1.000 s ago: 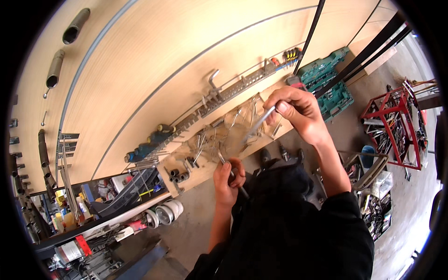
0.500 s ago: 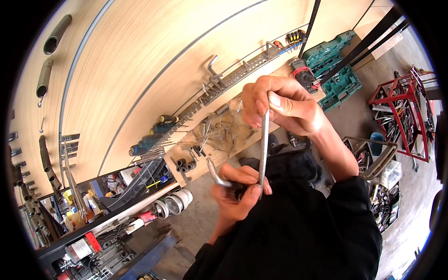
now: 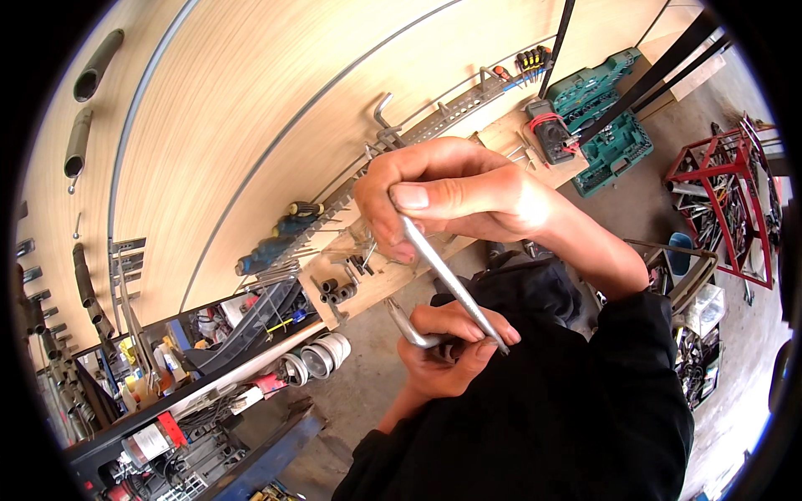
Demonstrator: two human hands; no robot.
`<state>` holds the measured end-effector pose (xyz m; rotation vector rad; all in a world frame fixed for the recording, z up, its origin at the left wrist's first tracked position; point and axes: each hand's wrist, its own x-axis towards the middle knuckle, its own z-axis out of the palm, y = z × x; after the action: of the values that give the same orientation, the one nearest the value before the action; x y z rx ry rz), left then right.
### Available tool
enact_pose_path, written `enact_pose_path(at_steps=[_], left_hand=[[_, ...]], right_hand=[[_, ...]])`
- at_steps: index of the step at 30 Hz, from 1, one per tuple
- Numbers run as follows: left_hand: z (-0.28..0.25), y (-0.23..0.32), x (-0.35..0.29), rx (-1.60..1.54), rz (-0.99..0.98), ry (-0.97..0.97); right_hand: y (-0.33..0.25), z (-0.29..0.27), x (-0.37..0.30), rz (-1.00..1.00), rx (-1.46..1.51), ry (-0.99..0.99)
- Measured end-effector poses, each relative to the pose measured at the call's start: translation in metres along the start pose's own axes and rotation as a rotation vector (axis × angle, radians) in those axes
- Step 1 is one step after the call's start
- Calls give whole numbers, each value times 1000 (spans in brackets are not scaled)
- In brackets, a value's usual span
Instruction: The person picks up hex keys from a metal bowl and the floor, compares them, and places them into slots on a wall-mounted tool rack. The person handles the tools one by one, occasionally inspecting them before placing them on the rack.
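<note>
The pale wooden wall fills the upper left of your view; a perforated metal rail runs along it with tools hung on it, and the bench below carries sockets and small parts; a green tool case lies open at the far right end, and a red metal rack stands on the floor beyond. Your right hand is closed around the upper end of a long silver wrench; its long axis slants from upper left down to lower right, and its lower tip ends at your left fingers. Your left hand grips a second, bent silver tool, whose curved end sticks out to the upper left; your fingers hide the rest of it, so its shape is hard to make out.
</note>
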<state>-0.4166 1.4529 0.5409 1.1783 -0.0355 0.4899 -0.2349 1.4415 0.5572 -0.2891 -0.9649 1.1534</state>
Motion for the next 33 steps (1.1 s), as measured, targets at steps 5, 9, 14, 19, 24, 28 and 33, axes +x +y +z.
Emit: enact_pose_path(at_steps=[5,9,14,19,24,28,33], left_hand=[[1,0,0,-10,64,-19],[0,-3,-2,14,106,-42],[3,-5,-5,8,113,-13],[4,-3,-4,19,99,-1],[9,-5,-7,21,115,71],[11,-5,-8,23,128,95],[12,-7,-11,30,142,115]], right_hand=[[4,7,9,42,27,-23],[7,16,13,68,44,7],[15,13,15,148,160,-67],[15,21,18,99,68,-78],[18,27,20,112,106,-44],[19,28,22,117,128,-66],[21,31,22,145,141,-63]])
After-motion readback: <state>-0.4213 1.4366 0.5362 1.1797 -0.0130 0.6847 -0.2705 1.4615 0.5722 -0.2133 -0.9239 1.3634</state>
